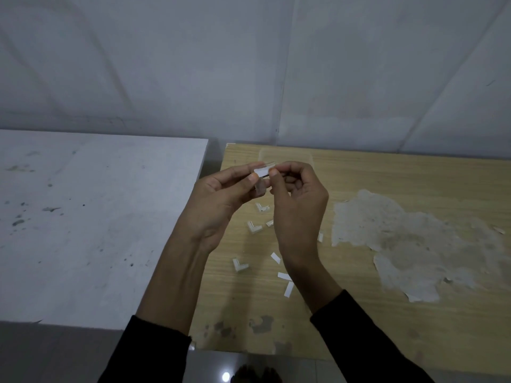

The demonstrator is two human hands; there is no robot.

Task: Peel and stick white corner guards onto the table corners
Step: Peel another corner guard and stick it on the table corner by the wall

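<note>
Above the wooden table both hands hold one small white corner guard. My left hand grips its body between thumb and fingers. My right hand pinches the white backing strip at its top edge. Three more L-shaped guards lie on the wood below: one just under my hands, one a little lower, and one nearer me. Several peeled white backing strips lie beside my right wrist.
A white table stands to the left, with a narrow gap between it and the wooden one. The wooden top has a large patch of torn-off veneer on its right. A grey wall rises behind. Glossy floor shows below.
</note>
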